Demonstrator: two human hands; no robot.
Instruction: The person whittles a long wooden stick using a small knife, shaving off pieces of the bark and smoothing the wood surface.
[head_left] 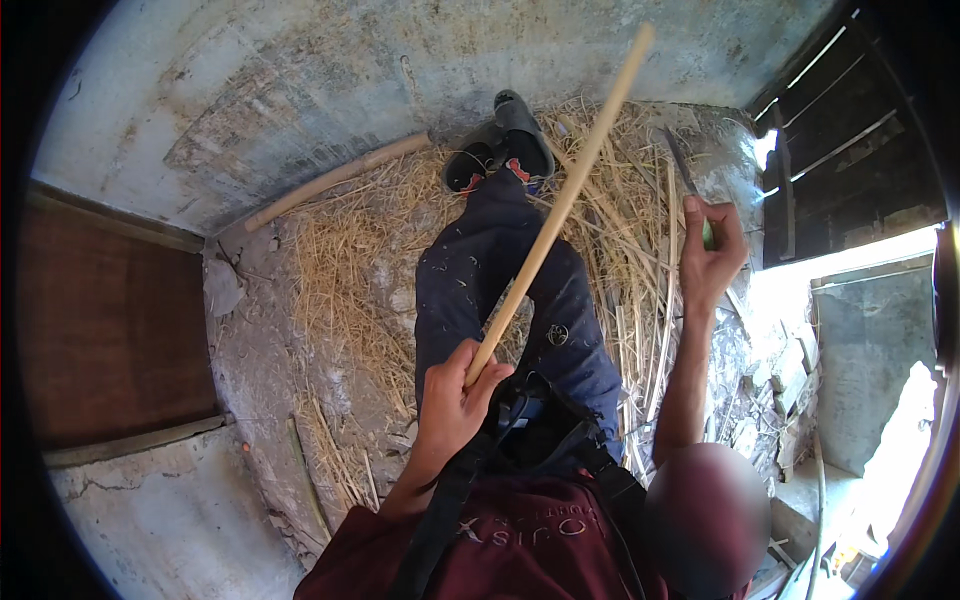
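1. Our left hand (455, 400) is closed around the lower end of a long pale stick (556, 208), the fingers wrapped tight about it; the stick slants up and away over our outstretched leg (505, 290) toward the wall (300, 90).
2. Our right hand (708, 255) is raised to the side, fingers curled around the handle of a knife (683, 165) whose dark blade points upward, well apart from the stick.
3. The stick looks smooth and clean along the length we see, so we judge much of the shaving is done; the blade is off the wood right now.
4. Straw and thin shavings (345, 270) lie all around the leg and sandal (500, 145), and another pale pole (335, 180) rests against the wall's foot.
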